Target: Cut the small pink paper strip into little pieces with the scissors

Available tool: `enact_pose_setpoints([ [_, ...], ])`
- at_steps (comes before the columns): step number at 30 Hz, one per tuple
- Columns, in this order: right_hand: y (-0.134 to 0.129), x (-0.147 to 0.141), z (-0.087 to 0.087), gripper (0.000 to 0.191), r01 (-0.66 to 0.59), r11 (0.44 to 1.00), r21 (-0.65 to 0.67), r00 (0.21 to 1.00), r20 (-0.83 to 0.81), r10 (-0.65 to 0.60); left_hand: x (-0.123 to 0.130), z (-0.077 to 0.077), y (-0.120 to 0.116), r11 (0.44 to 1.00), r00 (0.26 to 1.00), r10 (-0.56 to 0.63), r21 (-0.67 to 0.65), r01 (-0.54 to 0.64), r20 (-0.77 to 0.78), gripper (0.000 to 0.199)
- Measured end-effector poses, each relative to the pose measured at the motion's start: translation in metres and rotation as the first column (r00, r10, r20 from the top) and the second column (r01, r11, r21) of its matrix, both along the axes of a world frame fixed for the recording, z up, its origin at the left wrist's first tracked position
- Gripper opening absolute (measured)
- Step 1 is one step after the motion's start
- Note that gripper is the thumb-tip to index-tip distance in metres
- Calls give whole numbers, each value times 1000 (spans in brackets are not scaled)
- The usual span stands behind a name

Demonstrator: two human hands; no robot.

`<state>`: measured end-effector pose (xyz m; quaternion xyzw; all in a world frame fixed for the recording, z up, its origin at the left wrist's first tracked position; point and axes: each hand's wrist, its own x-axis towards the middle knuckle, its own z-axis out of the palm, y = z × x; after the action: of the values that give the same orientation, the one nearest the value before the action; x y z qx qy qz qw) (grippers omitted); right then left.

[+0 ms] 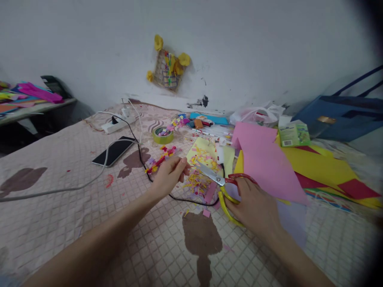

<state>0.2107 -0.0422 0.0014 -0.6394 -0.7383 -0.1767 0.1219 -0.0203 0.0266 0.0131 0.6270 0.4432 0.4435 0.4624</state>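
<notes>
Cutting step in hand: scissors gripped, small piece pinched, over the yellow scrap sheet.

Left of the pale yellow paper sheet littered with coloured snippets, a black phone lies on the quilted pink bedspread, with a green tape roll behind it. Your left hand, at the sheet's left edge, has its fingers closed in a pinch on something thin; what it is I cannot tell. At the sheet's near right corner, your right hand grasps the yellow-and-red-handled scissors, fingers through the loops, blades barely parted, tips over the snippets. Judgement: next you need the pinched piece fed between the blades. Pink and yellow paper sheets lie right.
</notes>
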Motion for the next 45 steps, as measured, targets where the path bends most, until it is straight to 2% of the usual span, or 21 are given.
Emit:
enact_pose_setpoints([
  [10, -1, -2, -1, 33, -52, 999, 13, 997, 58, 51, -2, 4, 3, 999, 998, -33, -43, 30, -61, 22],
  [13, -2, -2, -2, 34, -67, 998, 8, 996, 62, 67, -4, 2, 3, 999, 992, -45, -35, 41, -118, 20],
  [15, -2, -2, -3, 33, -75, 997, 7, 995, 61, 74, -5, 1, 2, 999, 979, -37, 19, 41, -200, 20],
  [17, -1, -3, -3, 33, -78, 997, 7, 995, 60, 77, -5, 1, -1, 992, 948, 9, 122, 31, -317, 20],
  [20, -1, -5, -3, 34, -82, 997, 1, 995, 55, 82, -5, 3, -5, 951, 867, 118, 306, 42, -484, 19],
  [24, -1, -3, -2, 33, -81, 997, -11, 995, 62, 82, -8, 5, -3, 894, 754, 255, 445, 55, -605, 18],
  [28, 0, 1, -2, 31, -52, 998, -21, 997, 64, 53, -15, 8, 4, 868, 675, 385, 495, -34, -629, 21],
  [32, 2, 4, -1, 32, -35, 999, -27, 997, 62, 36, -15, 8, 3, 911, 648, 312, 413, 4, -694, 32],
  [34, 3, 5, 0, 29, -17, 999, -35, 997, 68, 20, -13, 5, 1, 924, 662, 270, 381, 26, -700, 31],
  [37, 3, 4, 0, 29, -5, 999, -42, 997, 71, 8, -11, 1, 1, 929, 776, 208, 368, 34, -596, 12],
  [40, 3, 4, 0, 33, -34, 999, -31, 997, 68, 37, -11, -1, 2, 894, 855, 167, 441, 78, -490, 14],
  [45, 1, 3, -3, 32, -67, 997, -29, 995, 75, 69, -14, 0, 2, 765, 808, 255, 622, 167, -531, 17],
])
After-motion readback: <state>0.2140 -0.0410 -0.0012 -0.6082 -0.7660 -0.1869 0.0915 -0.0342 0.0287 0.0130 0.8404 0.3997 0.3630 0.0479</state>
